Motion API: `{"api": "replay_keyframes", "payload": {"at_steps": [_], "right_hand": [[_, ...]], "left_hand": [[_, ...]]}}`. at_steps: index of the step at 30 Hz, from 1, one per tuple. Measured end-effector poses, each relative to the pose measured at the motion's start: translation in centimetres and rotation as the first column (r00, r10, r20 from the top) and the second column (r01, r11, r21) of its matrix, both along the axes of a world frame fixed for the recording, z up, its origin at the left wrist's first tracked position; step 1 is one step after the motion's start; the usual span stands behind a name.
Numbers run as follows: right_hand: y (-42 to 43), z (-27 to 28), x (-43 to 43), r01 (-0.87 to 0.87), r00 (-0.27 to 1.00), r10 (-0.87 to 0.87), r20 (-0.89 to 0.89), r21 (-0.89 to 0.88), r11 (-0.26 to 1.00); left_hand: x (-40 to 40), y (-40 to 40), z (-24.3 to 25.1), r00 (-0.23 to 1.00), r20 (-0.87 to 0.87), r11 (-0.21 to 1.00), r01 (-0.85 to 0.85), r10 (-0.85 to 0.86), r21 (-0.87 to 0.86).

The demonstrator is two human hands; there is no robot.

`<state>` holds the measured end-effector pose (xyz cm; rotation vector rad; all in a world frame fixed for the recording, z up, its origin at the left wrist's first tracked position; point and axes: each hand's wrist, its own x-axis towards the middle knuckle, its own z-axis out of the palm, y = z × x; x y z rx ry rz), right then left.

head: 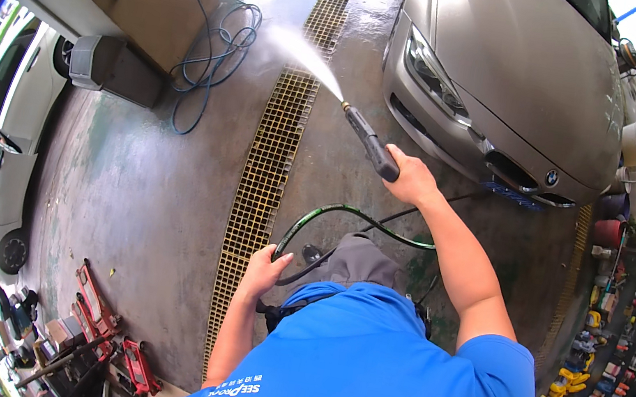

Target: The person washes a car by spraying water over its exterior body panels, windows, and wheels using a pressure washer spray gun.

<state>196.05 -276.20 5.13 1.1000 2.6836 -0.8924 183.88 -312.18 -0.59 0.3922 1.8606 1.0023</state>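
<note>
My right hand (412,177) is closed around the rear end of a black pressure-washer gun (370,143). White spray (308,63) fans from its brass nozzle up and to the left, across the yellow floor grating (267,159). Lower down, my left hand (264,271) grips a green-and-black hose (315,214), which arches over to the right and passes behind my right forearm. A thinner black hose (393,216) runs beneath it. Beyond the gun stands a grey-brown BMW car (516,86), its headlight (431,73) and front bumper turned towards me.
Coiled blue hose (215,57) lies on the wet floor at upper left, near a grey bin (117,70). A white car (16,151) stands at far left. Red floor jacks (95,306) are at lower left. Many bottles and tools (603,368) line the right side.
</note>
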Motion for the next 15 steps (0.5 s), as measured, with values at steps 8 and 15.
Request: {"api": "replay_keyframes", "payload": {"at_steps": [8, 15], "right_hand": [[6.5, -2.0, -5.9, 0.258, 0.958, -0.256, -0.128, -0.002, 0.966], [13.6, -4.7, -12.4, 0.51, 0.772, -0.43, -0.468, 0.054, 0.858]], "left_hand": [[-10.3, 1.4, -1.6, 0.991, 0.098, 0.991, -0.103, 0.095, 0.079], [-23.4, 6.6, -4.6, 0.987, 0.133, 0.995, -0.093, 0.086, 0.045]]}}
